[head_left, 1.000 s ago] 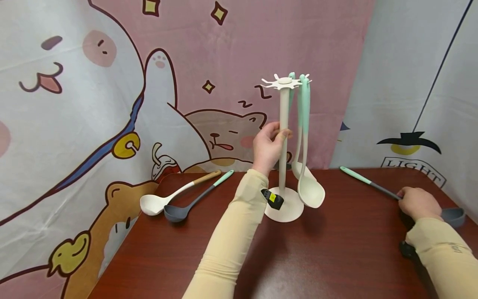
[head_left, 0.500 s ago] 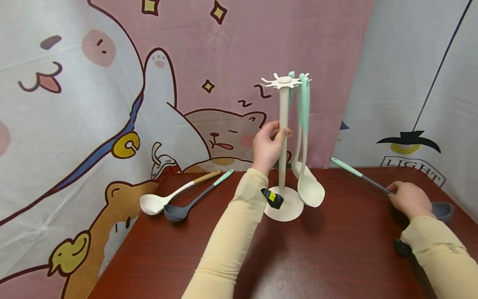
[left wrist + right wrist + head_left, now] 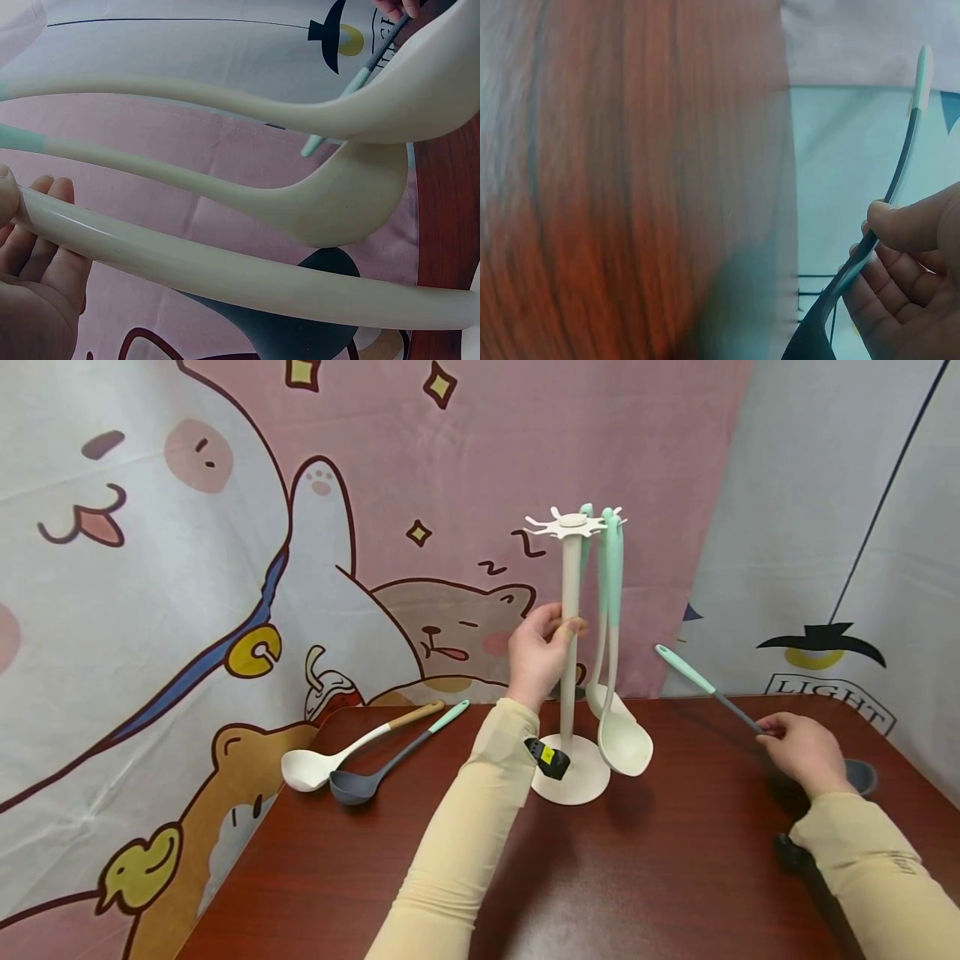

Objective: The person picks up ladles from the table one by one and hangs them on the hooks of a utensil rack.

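My left hand [image 3: 538, 652] grips the cream post of a utensil stand [image 3: 568, 693], thumb in front and fingers around it. Mint-handled utensils hang on the right side of its hooked top: a white ladle [image 3: 626, 746], a second white-headed utensil [image 3: 600, 697] behind it, and one with a dark head [image 3: 330, 322] partly hidden by the post. My right hand [image 3: 806, 752] pinches the grey shaft of a mint-handled ladle [image 3: 686, 668] at the table's right. Its handle end tilts up toward the back, and the grey bowl [image 3: 861, 777] is partly behind the hand.
On the left of the brown table [image 3: 667, 877] lie a white ladle with a tan handle [image 3: 306, 770] and a grey ladle with a mint handle [image 3: 356, 787]. A printed cloth [image 3: 645, 435] hangs close behind the table's back edge.
My right hand has moved left with the grey ladle, and its handle end has risen above the table's back edge. My left hand and the stand have stayed in place.
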Tool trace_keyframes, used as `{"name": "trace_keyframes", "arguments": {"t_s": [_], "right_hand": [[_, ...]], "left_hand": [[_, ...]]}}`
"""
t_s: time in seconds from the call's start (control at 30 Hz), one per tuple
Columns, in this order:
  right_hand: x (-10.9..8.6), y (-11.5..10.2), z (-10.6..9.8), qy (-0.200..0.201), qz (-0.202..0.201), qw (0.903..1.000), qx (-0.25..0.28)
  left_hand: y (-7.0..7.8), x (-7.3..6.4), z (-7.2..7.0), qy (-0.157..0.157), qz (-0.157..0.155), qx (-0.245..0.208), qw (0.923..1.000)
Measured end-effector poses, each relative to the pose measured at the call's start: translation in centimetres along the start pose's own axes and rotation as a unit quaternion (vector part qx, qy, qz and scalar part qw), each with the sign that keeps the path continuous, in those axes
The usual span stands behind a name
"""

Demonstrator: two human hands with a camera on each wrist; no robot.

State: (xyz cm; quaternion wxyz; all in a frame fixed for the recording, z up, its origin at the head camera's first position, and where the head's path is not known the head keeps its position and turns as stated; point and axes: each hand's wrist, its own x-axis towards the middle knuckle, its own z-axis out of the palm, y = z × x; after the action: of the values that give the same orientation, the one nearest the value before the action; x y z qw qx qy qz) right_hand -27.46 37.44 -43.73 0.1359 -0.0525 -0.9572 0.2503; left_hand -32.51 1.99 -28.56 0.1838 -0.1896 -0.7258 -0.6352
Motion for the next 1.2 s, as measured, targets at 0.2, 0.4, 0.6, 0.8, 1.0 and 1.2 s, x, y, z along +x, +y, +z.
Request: {"name": "trace_keyframes", "arguments": {"t_s": [0.2, 0.4, 0.6, 0.8, 1.0, 1.2], "right_hand": [[-0.1, -1.3, 0.1, 0.010, -0.001, 0.9998, 0.020], [-0.3, -2.5, 0.2, 0.025, -0.009, 0.9991, 0.033], [-0.6, -3.8, 0.1, 0.039, -0.024, 0.9975, 0.053], [-0.8, -4.8, 0.0, 0.048, -0.034, 0.9958, 0.071], [-1.4, -6.3, -0.5, 0.060, -0.037, 0.9931, 0.094], [-2.0, -7.6, -1.1, 0.080, -0.050, 0.9898, 0.106]], "left_hand": [[-0.1, 0.0, 0.0, -0.001, 0.002, 0.000, 1.0000], [-0.2, 0.0, 0.0, 0.002, 0.006, -0.001, 1.0000], [-0.3, 0.0, 0.1, 0.005, 0.012, -0.003, 0.9999], [-0.2, 0.1, 0.0, 0.003, 0.013, 0.000, 0.9999], [-0.2, 0.1, 0.0, 0.003, 0.012, 0.000, 0.9999], [-0.3, 0.1, 0.1, 0.000, 0.015, 0.002, 0.9999]]}}
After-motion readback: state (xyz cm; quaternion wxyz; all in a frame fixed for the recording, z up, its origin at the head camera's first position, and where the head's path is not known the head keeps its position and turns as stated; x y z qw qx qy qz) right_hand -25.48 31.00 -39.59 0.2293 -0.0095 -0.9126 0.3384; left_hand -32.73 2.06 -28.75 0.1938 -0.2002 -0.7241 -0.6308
